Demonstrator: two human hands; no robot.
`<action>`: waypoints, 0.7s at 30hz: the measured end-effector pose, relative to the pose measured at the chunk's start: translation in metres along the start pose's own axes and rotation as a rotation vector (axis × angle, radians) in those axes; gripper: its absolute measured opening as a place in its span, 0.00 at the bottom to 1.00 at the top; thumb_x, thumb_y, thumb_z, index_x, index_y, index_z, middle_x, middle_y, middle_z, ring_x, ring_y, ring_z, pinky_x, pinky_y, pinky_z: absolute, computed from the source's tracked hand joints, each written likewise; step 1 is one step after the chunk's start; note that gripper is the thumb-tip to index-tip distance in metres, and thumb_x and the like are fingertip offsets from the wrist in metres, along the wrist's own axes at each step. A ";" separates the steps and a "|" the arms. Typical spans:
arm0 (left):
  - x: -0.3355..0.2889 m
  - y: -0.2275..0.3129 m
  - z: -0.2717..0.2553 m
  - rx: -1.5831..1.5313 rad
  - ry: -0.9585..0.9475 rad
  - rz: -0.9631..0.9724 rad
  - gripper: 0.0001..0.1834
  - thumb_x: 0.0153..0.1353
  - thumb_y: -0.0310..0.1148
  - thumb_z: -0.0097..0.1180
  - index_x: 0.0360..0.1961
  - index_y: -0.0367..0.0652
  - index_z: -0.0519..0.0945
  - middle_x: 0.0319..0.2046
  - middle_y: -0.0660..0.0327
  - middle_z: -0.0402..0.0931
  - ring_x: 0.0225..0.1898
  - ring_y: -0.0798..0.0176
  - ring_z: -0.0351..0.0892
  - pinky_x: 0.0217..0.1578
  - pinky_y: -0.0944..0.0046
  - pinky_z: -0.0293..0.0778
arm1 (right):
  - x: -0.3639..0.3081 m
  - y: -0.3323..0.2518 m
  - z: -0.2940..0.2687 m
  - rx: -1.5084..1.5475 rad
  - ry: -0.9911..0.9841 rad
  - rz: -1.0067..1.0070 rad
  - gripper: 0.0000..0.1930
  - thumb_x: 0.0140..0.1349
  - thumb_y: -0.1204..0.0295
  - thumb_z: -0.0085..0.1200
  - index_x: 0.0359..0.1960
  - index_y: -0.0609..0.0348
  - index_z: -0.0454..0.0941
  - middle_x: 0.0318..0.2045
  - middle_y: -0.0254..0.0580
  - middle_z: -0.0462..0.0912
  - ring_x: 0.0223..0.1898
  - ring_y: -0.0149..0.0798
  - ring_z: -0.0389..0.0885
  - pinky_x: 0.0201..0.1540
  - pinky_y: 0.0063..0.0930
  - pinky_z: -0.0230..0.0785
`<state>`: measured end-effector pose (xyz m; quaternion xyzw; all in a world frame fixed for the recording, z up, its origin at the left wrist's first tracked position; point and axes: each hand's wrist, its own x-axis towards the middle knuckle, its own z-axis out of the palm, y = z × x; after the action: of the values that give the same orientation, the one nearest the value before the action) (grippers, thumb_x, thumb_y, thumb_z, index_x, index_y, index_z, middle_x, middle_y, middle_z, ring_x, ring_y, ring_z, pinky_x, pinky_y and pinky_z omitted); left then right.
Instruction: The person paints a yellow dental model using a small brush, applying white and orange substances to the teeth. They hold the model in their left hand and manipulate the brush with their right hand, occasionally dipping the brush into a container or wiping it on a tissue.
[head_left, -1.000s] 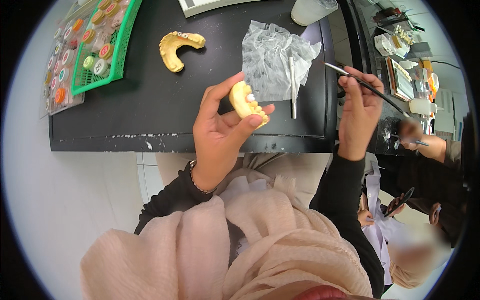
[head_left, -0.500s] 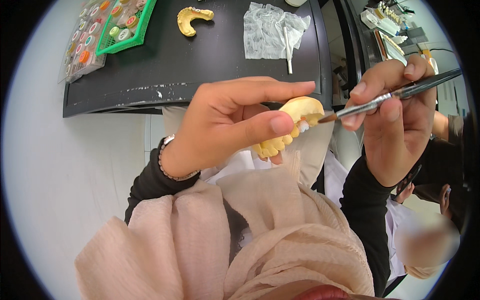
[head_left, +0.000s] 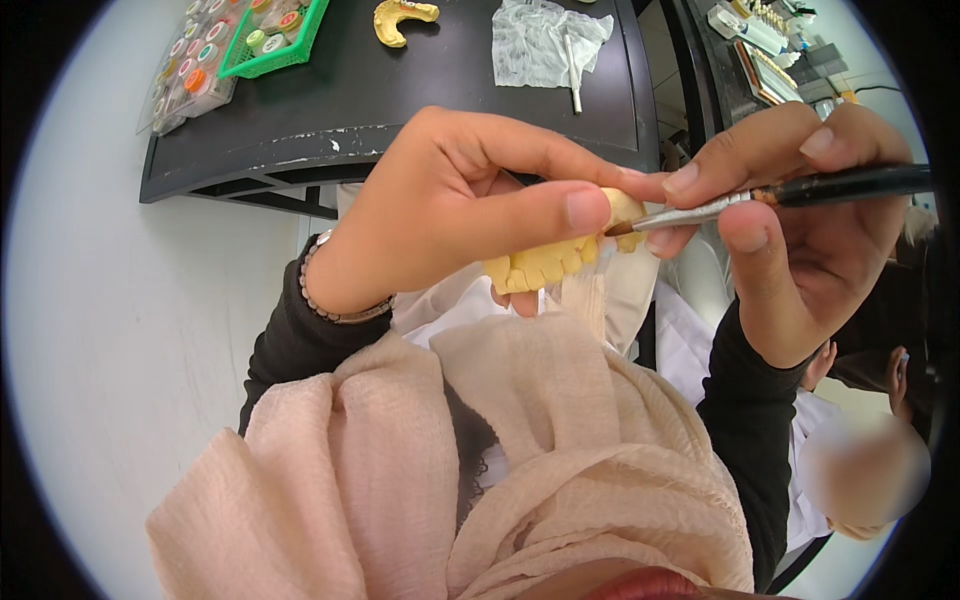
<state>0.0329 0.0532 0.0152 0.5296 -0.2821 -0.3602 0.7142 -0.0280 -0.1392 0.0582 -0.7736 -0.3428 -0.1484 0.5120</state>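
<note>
Left hand [head_left: 435, 205] grips yellow dental cast [head_left: 540, 266]; right hand [head_left: 815, 235] pinches brush [head_left: 850, 184], bristles [head_left: 619, 229] at cast. Second cast [head_left: 390, 24], crumpled sheet [head_left: 525, 50] lie on worktop [head_left: 450, 75].

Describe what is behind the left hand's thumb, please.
A yellow dental model, held in the left hand: its teeth show lower down, but the part directly behind the thumb is covered.
</note>
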 end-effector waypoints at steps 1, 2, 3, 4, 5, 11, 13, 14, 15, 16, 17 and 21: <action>0.001 0.001 0.001 -0.009 -0.012 -0.013 0.25 0.52 0.45 0.57 0.37 0.27 0.76 0.26 0.52 0.77 0.14 0.69 0.75 0.11 0.76 0.71 | 0.000 -0.002 -0.001 -0.009 -0.006 -0.005 0.20 0.57 0.81 0.44 0.49 0.59 0.52 0.30 0.55 0.75 0.20 0.36 0.77 0.29 0.26 0.77; 0.002 0.001 0.001 -0.014 -0.027 -0.025 0.25 0.52 0.45 0.56 0.36 0.27 0.76 0.25 0.52 0.77 0.13 0.69 0.74 0.11 0.76 0.70 | 0.000 -0.004 -0.002 -0.014 -0.008 -0.005 0.20 0.57 0.82 0.44 0.49 0.58 0.52 0.30 0.55 0.75 0.20 0.36 0.78 0.30 0.27 0.77; 0.004 0.002 0.001 -0.020 -0.042 -0.036 0.25 0.52 0.45 0.56 0.36 0.27 0.76 0.24 0.52 0.77 0.12 0.70 0.74 0.11 0.76 0.70 | 0.000 -0.006 -0.003 -0.018 -0.012 -0.005 0.20 0.57 0.82 0.45 0.49 0.57 0.52 0.30 0.55 0.75 0.20 0.37 0.78 0.30 0.28 0.77; 0.003 0.002 0.001 -0.019 -0.046 -0.049 0.25 0.52 0.46 0.55 0.36 0.27 0.76 0.23 0.52 0.76 0.11 0.70 0.73 0.10 0.77 0.70 | -0.001 -0.005 -0.003 -0.009 -0.014 -0.009 0.20 0.57 0.83 0.44 0.49 0.57 0.53 0.30 0.55 0.75 0.20 0.37 0.78 0.31 0.28 0.77; 0.003 0.002 0.001 -0.021 -0.047 -0.054 0.25 0.52 0.45 0.55 0.36 0.27 0.76 0.23 0.52 0.76 0.10 0.70 0.73 0.10 0.77 0.69 | -0.001 -0.005 -0.002 0.003 -0.011 -0.008 0.20 0.56 0.83 0.45 0.48 0.57 0.53 0.30 0.55 0.75 0.20 0.37 0.78 0.32 0.29 0.77; 0.003 0.001 -0.002 -0.029 -0.066 -0.070 0.25 0.52 0.45 0.55 0.35 0.27 0.76 0.21 0.53 0.75 0.10 0.71 0.72 0.09 0.77 0.69 | -0.003 -0.004 0.000 0.012 -0.024 0.012 0.21 0.55 0.85 0.45 0.48 0.57 0.53 0.30 0.55 0.75 0.21 0.37 0.78 0.34 0.35 0.77; 0.003 0.000 -0.003 -0.020 -0.063 -0.067 0.25 0.52 0.45 0.55 0.35 0.27 0.76 0.21 0.53 0.75 0.10 0.71 0.72 0.09 0.77 0.69 | -0.003 -0.005 0.000 0.003 -0.032 0.029 0.21 0.54 0.85 0.45 0.48 0.57 0.53 0.30 0.56 0.75 0.21 0.37 0.78 0.34 0.36 0.77; 0.003 0.000 -0.003 -0.020 -0.062 -0.061 0.25 0.52 0.44 0.56 0.35 0.27 0.76 0.22 0.53 0.76 0.10 0.71 0.72 0.09 0.78 0.69 | -0.003 -0.005 0.000 -0.001 -0.034 0.029 0.21 0.54 0.85 0.45 0.48 0.58 0.53 0.30 0.56 0.75 0.21 0.37 0.78 0.34 0.36 0.78; 0.004 0.000 -0.004 -0.020 -0.060 -0.055 0.24 0.52 0.44 0.56 0.35 0.27 0.76 0.22 0.53 0.76 0.10 0.71 0.72 0.09 0.78 0.69 | -0.003 -0.004 0.000 -0.006 -0.036 0.029 0.21 0.54 0.85 0.45 0.48 0.58 0.53 0.30 0.56 0.75 0.21 0.38 0.78 0.34 0.35 0.78; 0.004 0.000 -0.004 -0.021 -0.059 -0.050 0.24 0.52 0.44 0.56 0.35 0.27 0.76 0.22 0.53 0.76 0.10 0.71 0.72 0.10 0.78 0.69 | -0.003 -0.003 0.000 -0.012 -0.039 0.018 0.21 0.54 0.86 0.45 0.48 0.59 0.53 0.30 0.56 0.75 0.21 0.38 0.78 0.33 0.34 0.78; 0.005 0.000 -0.004 -0.027 -0.055 -0.040 0.24 0.52 0.43 0.56 0.35 0.27 0.76 0.22 0.53 0.76 0.11 0.71 0.72 0.10 0.78 0.69 | -0.003 -0.003 0.000 -0.010 -0.045 0.010 0.21 0.54 0.86 0.45 0.48 0.59 0.52 0.30 0.57 0.74 0.21 0.38 0.78 0.33 0.34 0.78; 0.005 -0.002 -0.004 -0.051 -0.051 -0.024 0.23 0.51 0.42 0.56 0.35 0.27 0.76 0.23 0.53 0.76 0.11 0.71 0.73 0.10 0.77 0.69 | -0.002 0.000 -0.002 0.016 -0.082 0.000 0.21 0.55 0.86 0.44 0.48 0.60 0.51 0.30 0.58 0.74 0.21 0.39 0.79 0.32 0.32 0.78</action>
<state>0.0391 0.0511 0.0123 0.5051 -0.2845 -0.3895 0.7157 -0.0292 -0.1414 0.0578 -0.7750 -0.3646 -0.1137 0.5035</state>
